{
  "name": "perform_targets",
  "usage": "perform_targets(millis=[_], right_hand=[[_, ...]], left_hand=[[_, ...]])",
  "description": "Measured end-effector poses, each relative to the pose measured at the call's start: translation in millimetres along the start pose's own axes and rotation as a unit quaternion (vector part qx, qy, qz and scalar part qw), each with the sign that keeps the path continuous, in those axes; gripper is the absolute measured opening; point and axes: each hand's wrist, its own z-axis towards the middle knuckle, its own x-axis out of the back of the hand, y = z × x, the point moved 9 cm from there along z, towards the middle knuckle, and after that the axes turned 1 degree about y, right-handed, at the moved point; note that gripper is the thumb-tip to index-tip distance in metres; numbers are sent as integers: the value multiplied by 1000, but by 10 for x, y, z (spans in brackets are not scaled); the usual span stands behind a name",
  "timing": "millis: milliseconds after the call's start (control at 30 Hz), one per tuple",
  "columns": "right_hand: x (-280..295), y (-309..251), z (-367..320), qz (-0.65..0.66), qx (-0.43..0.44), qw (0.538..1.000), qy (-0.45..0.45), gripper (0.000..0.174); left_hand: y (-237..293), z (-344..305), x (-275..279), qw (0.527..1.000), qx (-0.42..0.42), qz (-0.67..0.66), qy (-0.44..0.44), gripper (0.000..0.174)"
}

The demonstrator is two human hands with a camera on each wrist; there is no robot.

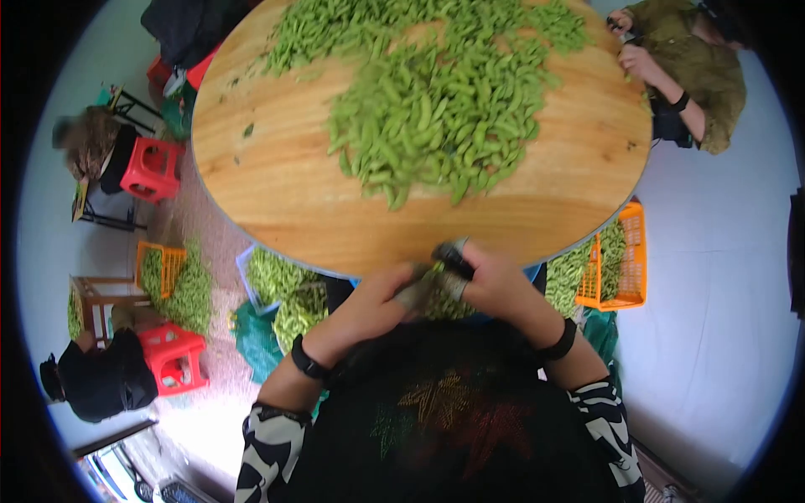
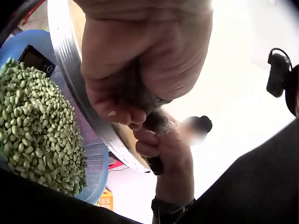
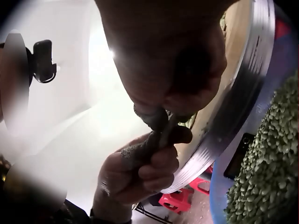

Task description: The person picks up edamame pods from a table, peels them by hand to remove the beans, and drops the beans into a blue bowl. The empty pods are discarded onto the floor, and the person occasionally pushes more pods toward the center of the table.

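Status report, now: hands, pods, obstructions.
Left hand and right hand together, pinching a pod. Heaped pods on tabletop beyond. Nothing seen blocking the hands.

Pale walls [image 1: 713, 251] noted both sides. Reddish floor [image 1: 201, 189] seen at left, washed out by bright light [image 1: 205, 432] lower down. Red stools [image 1: 168, 339] placed there, one near a dark-legged table [image 1: 117, 223]. Round wooden table [image 1: 277, 193] set ahead.

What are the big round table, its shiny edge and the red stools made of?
Round table: probably smooth wood, since brown grain streaks show. Edge: likely polished metal, silvery with bright glints. Red stools: probably smooth plastic, one even color with moulded-looking holes.
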Motion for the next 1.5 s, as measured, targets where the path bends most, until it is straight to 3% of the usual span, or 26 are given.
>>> perform_targets(millis=[67,100,167,300,367,433,567,633,700,767,867,900,967,1067,1133,1167,1233,1300,1367,1400,1433,1500], right_hand=[[66,-144,-14,17,3,1000,15,35],[-6,-175,-22,36,-8,999,-27,34],[-134,-217,-39,55,-18,996,-65,33],[-292,-276,-55,25,5,998,-65,34],[-273,-288,-73,24,20,998,-46,35],[-238,-194,-124,170,0,985,-43,33],[-204,-44,-208,244,-61,967,-41,33],[-145,51,-239,167,-112,979,-30,34],[-102,-23,-232,94,-82,992,-12,34],[-80,-94,-241,20,-53,998,6,33],[-34,-157,-296,-61,-34,997,42,35],[6,-149,-326,8,-39,998,56,35],[46,-110,-361,77,-45,994,68,34],[63,-150,-363,35,0,995,90,25],[102,-148,-367,129,4,981,143,20],[104,-164,-356,129,5,982,139,20],[-135,80,-345,306,-166,936,42,18],[-165,67,-323,300,-151,941,31,17],[-151,53,-301,294,-137,946,23,15],[-200,51,-302,321,-148,935,-23,19],[-253,36,-314,347,-159,922,-68,23],[-219,-19,-323,378,-158,909,-75,22]], left_hand=[[-139,-151,-91,959,196,-180,-96,11],[-141,-191,-60,961,187,-177,-100,11],[-275,-348,-82,917,265,-276,-109,13],[-101,-231,-35,952,171,-251,-22,16],[-310,-281,-107,943,241,-223,-48,17],[-289,-280,-153,932,255,-247,-70,16],[-203,-220,-250,913,259,-297,-105,14],[-198,-159,-262,931,231,-267,-97,14],[-300,-131,-290,947,202,-234,-90,15],[-261,-75,-226,998,32,-34,-43,14],[-145,-63,-199,999,14,-22,-25,13],[-87,-80,-175,999,15,-23,-24,13],[-207,-135,-128,964,148,-222,9,14],[-302,-126,-83,979,127,-161,17,15],[-285,-131,-119,981,107,-162,12,16],[-247,-132,-146,983,87,-162,5,18],[-240,-118,-171,973,132,-190,0,18],[-297,-130,-215,960,176,-217,-5,18],[-175,-86,-268,966,84,-240,-42,20],[-137,-78,-228,966,85,-241,-40,20],[-93,-75,-246,960,114,-243,-78,20],[-102,-78,-287,951,145,-247,-115,22]])
